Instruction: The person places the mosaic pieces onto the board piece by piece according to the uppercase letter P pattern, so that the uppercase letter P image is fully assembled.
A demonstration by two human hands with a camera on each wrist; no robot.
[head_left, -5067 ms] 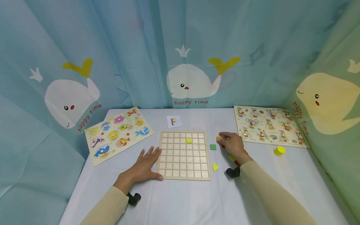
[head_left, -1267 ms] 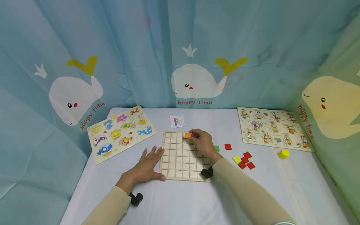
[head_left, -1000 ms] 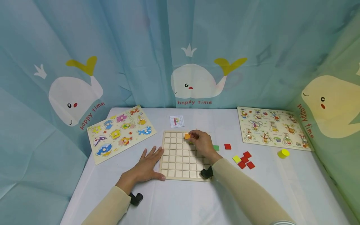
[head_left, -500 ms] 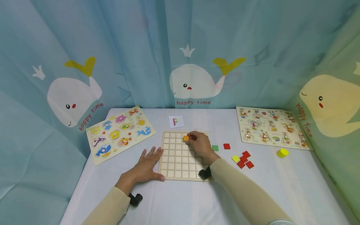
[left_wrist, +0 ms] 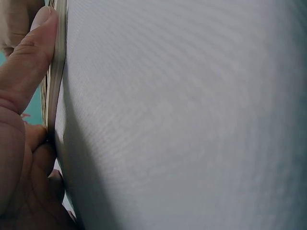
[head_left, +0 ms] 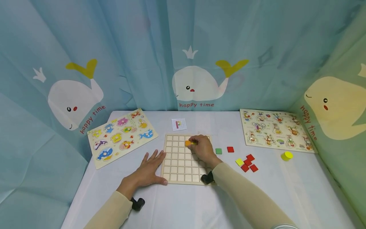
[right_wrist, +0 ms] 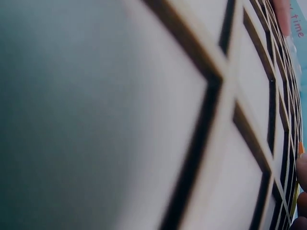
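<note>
In the head view a wooden grid board (head_left: 181, 183) lies on the white table. My right hand (head_left: 203, 149) is over its upper part, fingertips curled at an orange square tile (head_left: 187, 143) that lies level at a cell. A yellow piece (head_left: 194, 142) in the neighbouring cell is partly covered by the fingers. In the right wrist view only a sliver of the orange tile (right_wrist: 301, 147) shows beside a fingertip. My left hand (head_left: 147, 170) lies with fingers spread, touching the board's left edge; the left wrist view shows its thumb (left_wrist: 29, 62) along the board's side.
A small printed pattern card (head_left: 178, 124) lies behind the board. To the right are a green tile (head_left: 218, 151), several red tiles (head_left: 247, 162), a yellow tile (head_left: 239, 162) and a yellow cylinder (head_left: 287, 156). Picture puzzles stand at back left (head_left: 123, 138) and back right (head_left: 275, 130).
My right hand has carried the orange tile left from beside the loose tiles onto the board, then lowered it slightly toward me beside the yellow piece. The left hand has stayed at the board's edge.
</note>
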